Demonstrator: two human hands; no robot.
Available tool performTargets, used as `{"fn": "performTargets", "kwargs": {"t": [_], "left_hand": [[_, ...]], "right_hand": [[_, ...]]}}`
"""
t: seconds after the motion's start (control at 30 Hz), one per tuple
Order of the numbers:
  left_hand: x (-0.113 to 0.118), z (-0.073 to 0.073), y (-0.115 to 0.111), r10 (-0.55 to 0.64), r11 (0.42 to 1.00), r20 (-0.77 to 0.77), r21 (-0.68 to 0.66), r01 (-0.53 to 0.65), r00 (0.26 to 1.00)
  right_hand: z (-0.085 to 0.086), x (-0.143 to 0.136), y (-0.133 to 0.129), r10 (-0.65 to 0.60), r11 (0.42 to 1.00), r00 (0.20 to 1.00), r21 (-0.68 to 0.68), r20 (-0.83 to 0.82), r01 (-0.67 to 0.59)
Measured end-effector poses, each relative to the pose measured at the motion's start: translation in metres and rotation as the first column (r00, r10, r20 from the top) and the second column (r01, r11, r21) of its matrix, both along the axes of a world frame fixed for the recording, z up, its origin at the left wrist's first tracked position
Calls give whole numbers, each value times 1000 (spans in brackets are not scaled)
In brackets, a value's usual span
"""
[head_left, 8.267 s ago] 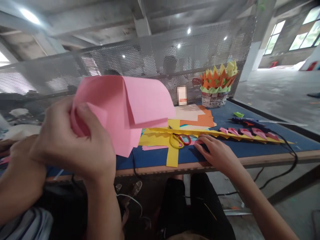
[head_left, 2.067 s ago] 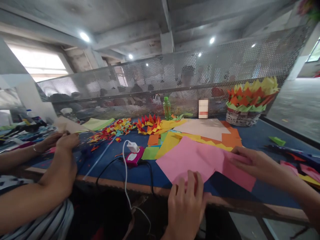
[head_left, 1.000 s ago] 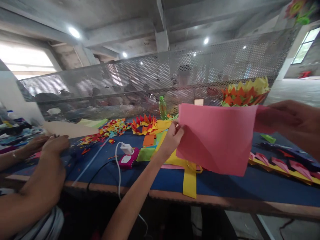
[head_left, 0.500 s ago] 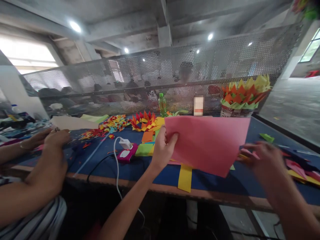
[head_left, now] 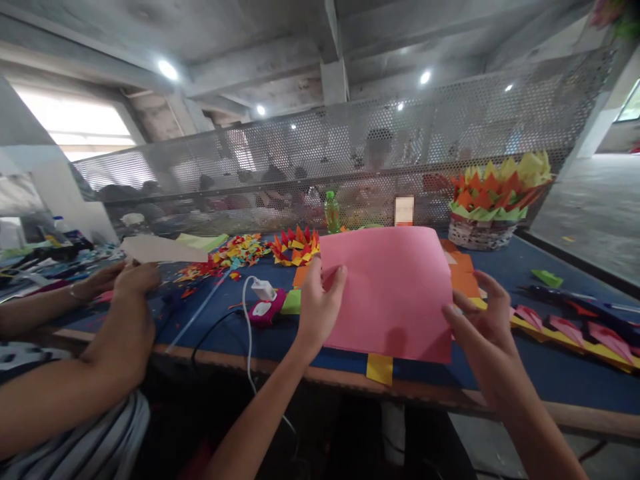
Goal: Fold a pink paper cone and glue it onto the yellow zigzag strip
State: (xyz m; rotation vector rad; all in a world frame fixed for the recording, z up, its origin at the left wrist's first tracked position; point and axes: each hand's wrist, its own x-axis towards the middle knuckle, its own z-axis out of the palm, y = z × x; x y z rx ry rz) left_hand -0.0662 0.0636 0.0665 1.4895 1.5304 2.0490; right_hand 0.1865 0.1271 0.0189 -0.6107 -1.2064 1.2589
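Observation:
A pink sheet of paper (head_left: 385,293) stands tilted up in front of me, its top edge bowed. My left hand (head_left: 321,303) pinches its left edge, thumb on the near face. At the opposite edge, the thumb of my right hand (head_left: 483,327) overlaps the sheet and a finger goes behind it. The other fingers there are curved and partly hidden. Beneath the sheet, a yellow paper strip (head_left: 380,370) sticks out toward the table's front edge. To the right of my right hand lies a yellow strip with pink folded pieces (head_left: 570,328).
Orange paper (head_left: 463,273) lies behind the sheet. A paper-petal basket (head_left: 483,233), a green bottle (head_left: 332,212) and a red-yellow petal ring (head_left: 295,247) stand farther back. A magenta power socket (head_left: 267,310) with cables sits left. A co-worker's hands (head_left: 135,277) hold whitish paper nearby.
My right hand has moved left from the right side to the sheet's edge. The pink sheet has shifted left and now faces me more squarely. The pink-and-yellow strip shows more fully.

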Motion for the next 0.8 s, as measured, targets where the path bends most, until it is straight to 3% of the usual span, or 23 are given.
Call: {"fn": "performTargets", "kwargs": {"t": [0.23, 0.53, 0.8], "left_hand": [[11, 8, -2, -88, 994, 53, 64, 85, 995], [23, -1, -17, -162, 983, 122, 107, 149, 979], [52, -16, -17, -151, 969, 87, 209, 130, 985]], "right_hand": [[26, -8, 21, -49, 990, 996, 129, -74, 59], [4, -13, 14, -192, 964, 959, 142, -210, 224], [-3, 18, 7, -316, 930, 913, 105, -258, 352]]}}
